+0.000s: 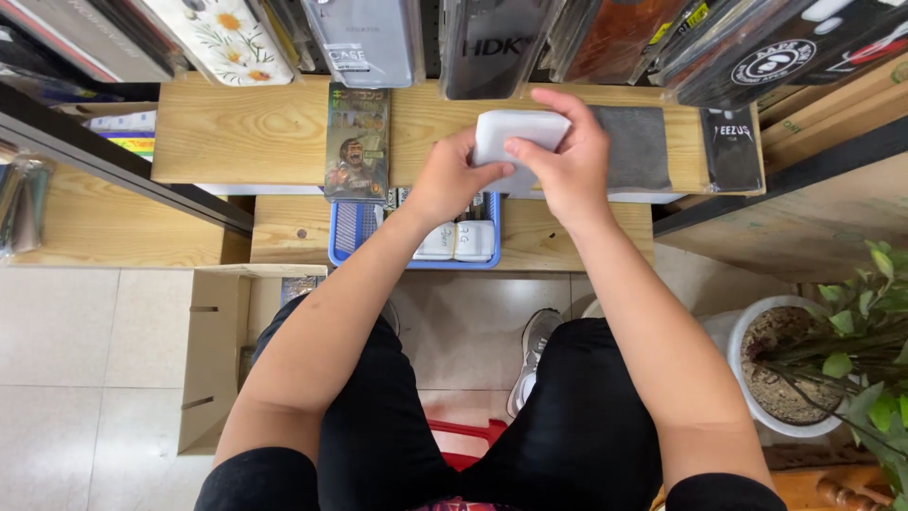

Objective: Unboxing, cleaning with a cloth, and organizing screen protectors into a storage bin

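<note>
- My right hand (567,166) is curled over the top and far edge of a small white rectangular box (515,137), thumb pressed on its near face, fingers folded round the upper corner; closed on it, not loosely.
- My left hand (454,180) comes up from below, thumb and fingertips pinching the box's lower left edge, so both hands grip the one box between them.
- The box is held in the air above the light wooden shelf (246,132), in front of a grey cloth (634,147) lying flat on that shelf, and above a blue basket (352,237) on the lower ledge.
- I judge it light: it sits easily in fingertips alone. The faces look smooth and matte, a little slippery, with rounded corners, so I would hold by the long edges rather than the flat faces.
- It looks stiff enough to keep its shape, though thin card or plastic could dent under a hard squeeze.
- In the basket lie two more white packs (456,241), side by side.
- Left of the basket a printed green packet (357,142) stands against the shelf; phone cases (364,38) hang overhead.
- Further out: a cardboard box (219,355) on the tiled floor at my left knee, a potted plant (804,364) at my right.
</note>
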